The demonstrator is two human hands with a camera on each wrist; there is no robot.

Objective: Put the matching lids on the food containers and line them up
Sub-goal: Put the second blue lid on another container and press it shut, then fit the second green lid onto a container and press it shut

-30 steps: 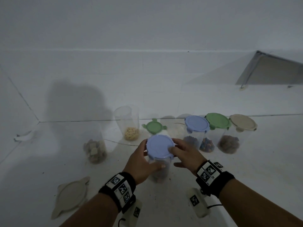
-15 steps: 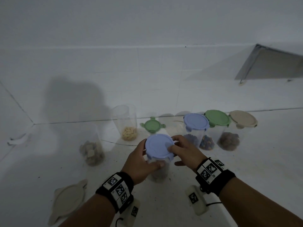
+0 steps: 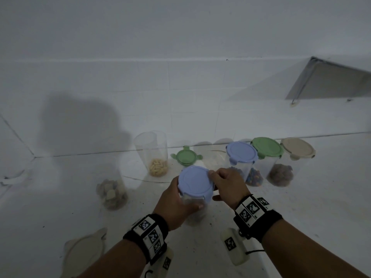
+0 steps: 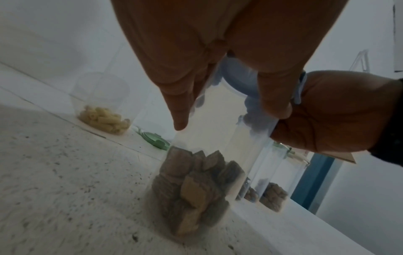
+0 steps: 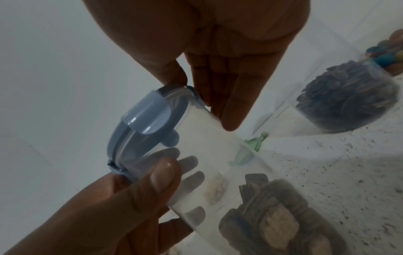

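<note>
A clear container (image 3: 193,215) of brown crackers (image 4: 196,189) stands on the white counter (image 3: 301,227) in front of me, with a blue lid (image 3: 195,183) on top. My left hand (image 3: 176,199) grips its wall just under the lid, thumb (image 5: 161,177) towards me. My right hand (image 3: 218,177) pinches the lid's right edge at a clasp (image 5: 191,93). A loose green lid (image 3: 186,157) lies behind, and a loose beige lid (image 3: 84,249) lies at the near left.
Three lidded containers stand in a row at the back right: blue (image 3: 241,152), green (image 3: 267,147) and beige (image 3: 297,149). An open container of pasta (image 3: 152,155) and an open one of pale chunks (image 3: 112,193) stand to the left. A tiled wall (image 3: 180,97) runs behind.
Both hands stay on the blue-lidded container in about the same spot. The right fingers keep working at the lid's right edge. Only the head view has shifted slightly.
</note>
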